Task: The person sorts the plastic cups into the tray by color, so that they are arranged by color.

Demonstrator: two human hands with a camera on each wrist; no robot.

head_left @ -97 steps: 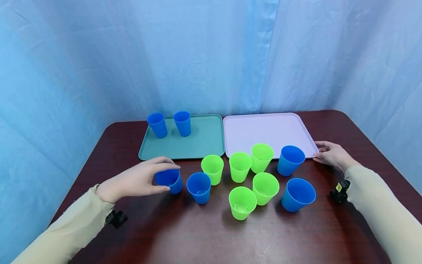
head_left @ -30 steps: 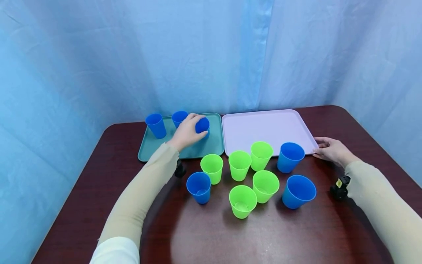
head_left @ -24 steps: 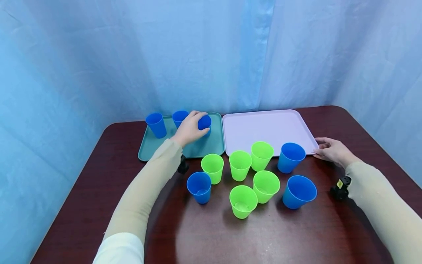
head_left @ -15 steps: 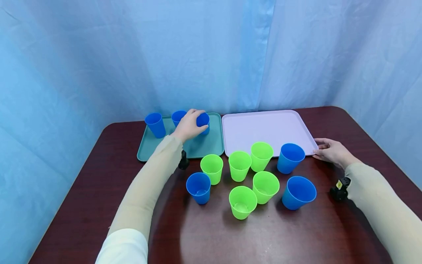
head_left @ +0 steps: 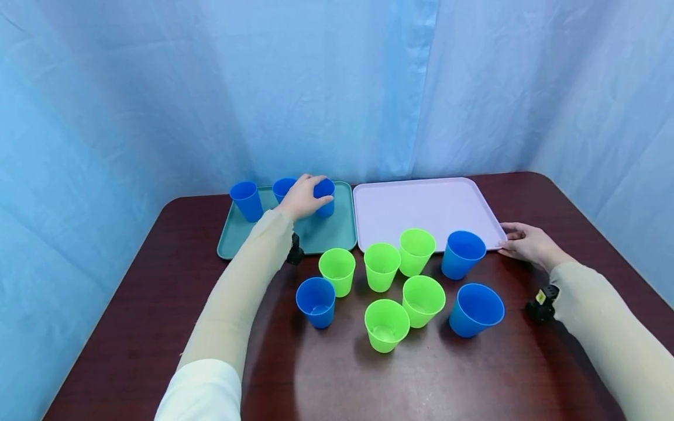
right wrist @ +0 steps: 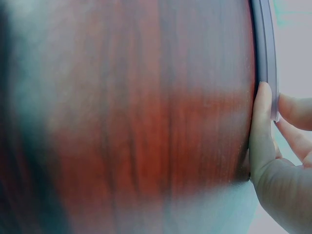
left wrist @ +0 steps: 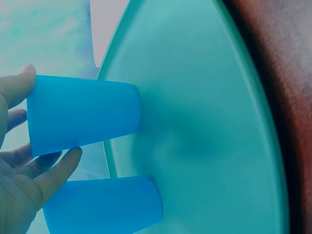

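My left hand (head_left: 308,196) reaches over the teal tray (head_left: 337,237) and grips a blue cup (head_left: 326,197) near its rim. The cup stands upright on the tray's far part. The left wrist view shows this blue cup (left wrist: 83,119) between my thumb and fingers (left wrist: 58,168), with a second blue cup (left wrist: 107,204) right beside it. Two other blue cups (head_left: 246,200) (head_left: 283,188) stand at the tray's far left. My right hand (head_left: 518,241) lies relaxed, touching the near right corner of the empty lavender tray (head_left: 421,204); its thumb (right wrist: 262,131) lies along the tray rim (right wrist: 265,48).
On the dark wooden table (head_left: 158,304) in front of the trays stand several green cups (head_left: 381,266) (head_left: 387,324) and three blue cups (head_left: 316,301) (head_left: 462,254) (head_left: 475,310), all upright. Blue curtains close off the back and sides.
My left hand carried a blue cup from the table's front left to the teal tray and set it by the two others. The right hand has stayed at the lavender tray.
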